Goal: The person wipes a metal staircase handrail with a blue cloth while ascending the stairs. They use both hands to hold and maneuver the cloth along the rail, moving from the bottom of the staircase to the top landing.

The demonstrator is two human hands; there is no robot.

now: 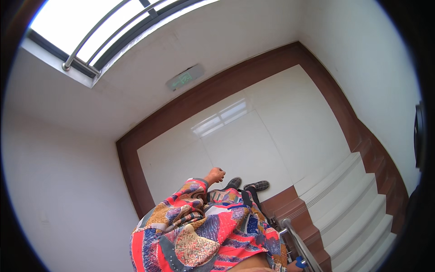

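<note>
My left hand (215, 175) hangs in front of my body over the landing, its fingers curled loosely inward and nothing visible in them. At the bottom edge, my right hand (293, 267) is only partly in view, beside the metal stair handrail (298, 239). A small blue item (300, 261) lies against that hand and the rail; what it is and how firmly it is gripped cannot be made out. The multicoloured patterned garment (200, 234) covers my arms and body. Below, my checked shoes (257, 186) stand on the pale tiled landing (244, 142).
Steps (340, 204) with grooved edges and red-brown sides adjoin the landing on the right. A red-brown border (204, 95) runs along the walls. An exit sign (185, 77) is low on the wall, below a window with metal bars (102, 30). Something dark (418, 136) shows at the right rim.
</note>
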